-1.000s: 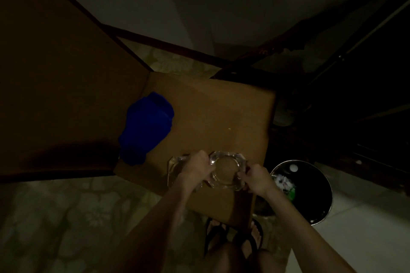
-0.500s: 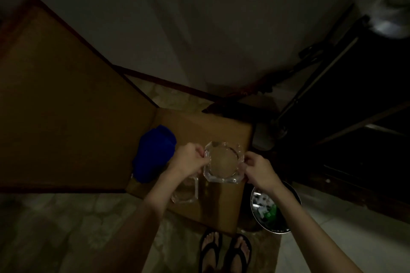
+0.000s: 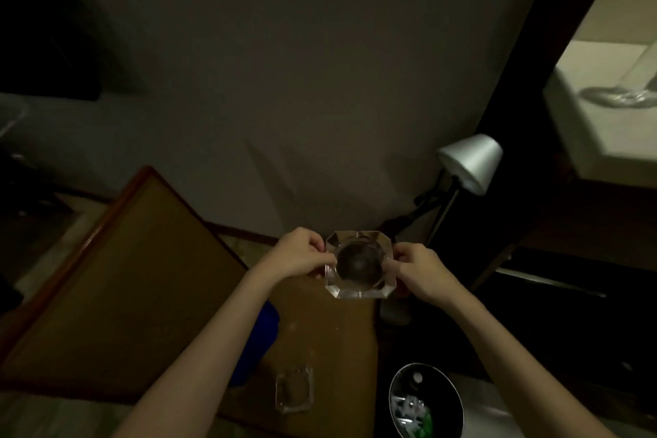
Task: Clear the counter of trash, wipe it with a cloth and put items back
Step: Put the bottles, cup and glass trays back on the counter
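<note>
Lifted higher since the earlier frames, the glass ashtray is now being held up against the wall instead of sitting low over the small wooden table; the second glass ashtray is staying on the table, below and nearer than both hands. Nearest, below the right forearm, a round trash bin is standing on the floor with white and green litter showing inside. Under the left forearm a blue cloth is lying at the table's left edge, mostly hidden by the arm. Left hand is gripping the raised ashtray's left side, fingers curled over the rim. Right hand is pinching its right side, fingers closed on the edge. Ashtray is sitting between the two hands, tilted toward the camera, clear of the table. Left of the left hand, a larger wooden surface is running off-frame. Beyond the right hand, a floor lamp with a pale shade is standing by the wall.
</note>
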Action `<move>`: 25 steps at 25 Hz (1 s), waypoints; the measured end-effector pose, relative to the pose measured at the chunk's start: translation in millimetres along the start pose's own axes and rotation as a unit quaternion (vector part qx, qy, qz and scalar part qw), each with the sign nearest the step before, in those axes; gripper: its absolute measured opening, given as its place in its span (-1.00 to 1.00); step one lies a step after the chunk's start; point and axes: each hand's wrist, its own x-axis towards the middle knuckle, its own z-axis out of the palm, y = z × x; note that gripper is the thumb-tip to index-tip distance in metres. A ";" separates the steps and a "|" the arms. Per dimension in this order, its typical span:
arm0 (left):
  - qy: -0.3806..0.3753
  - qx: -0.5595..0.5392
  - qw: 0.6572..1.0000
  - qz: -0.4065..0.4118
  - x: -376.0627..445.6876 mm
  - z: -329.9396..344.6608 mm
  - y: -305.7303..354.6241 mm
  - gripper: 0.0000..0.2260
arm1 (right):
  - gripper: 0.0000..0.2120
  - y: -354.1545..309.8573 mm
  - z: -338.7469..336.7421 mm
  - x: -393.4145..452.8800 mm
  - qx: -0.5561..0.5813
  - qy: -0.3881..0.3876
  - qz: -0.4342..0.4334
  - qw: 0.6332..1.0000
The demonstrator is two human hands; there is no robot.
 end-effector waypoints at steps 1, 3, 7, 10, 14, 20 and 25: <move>-0.010 0.002 1.000 0.009 -5.9 -10.8 12.0 -0.84 | -0.90 -11.1 -8.7 -7.5 0.002 0.007 -0.002 1.000; -0.019 0.007 0.999 0.032 -17.0 -29.2 37.6 -0.83 | -0.87 -31.1 -27.8 -24.0 0.005 0.024 -0.013 1.000; -0.012 0.038 0.996 0.074 -28.9 -46.0 80.5 -0.81 | -0.85 -52.8 -59.7 -50.1 0.008 0.066 -0.033 0.997; -0.022 0.050 0.994 0.093 -35.5 -44.9 109.9 -0.83 | -0.84 -53.6 -81.6 -64.4 0.010 0.083 -0.036 0.996; -0.031 0.073 0.991 0.108 -38.9 -30.9 147.0 -0.84 | -0.77 -44.2 -114.8 -79.3 0.007 0.096 -0.044 0.994; -0.018 0.078 0.990 0.118 -33.0 19.3 221.8 -0.86 | -0.86 -17.2 -194.5 -107.4 0.010 0.085 -0.048 0.995; -0.022 0.058 0.990 0.128 -20.8 84.2 300.8 -0.88 | -0.85 22.8 -283.6 -134.3 -0.009 0.103 -0.045 0.994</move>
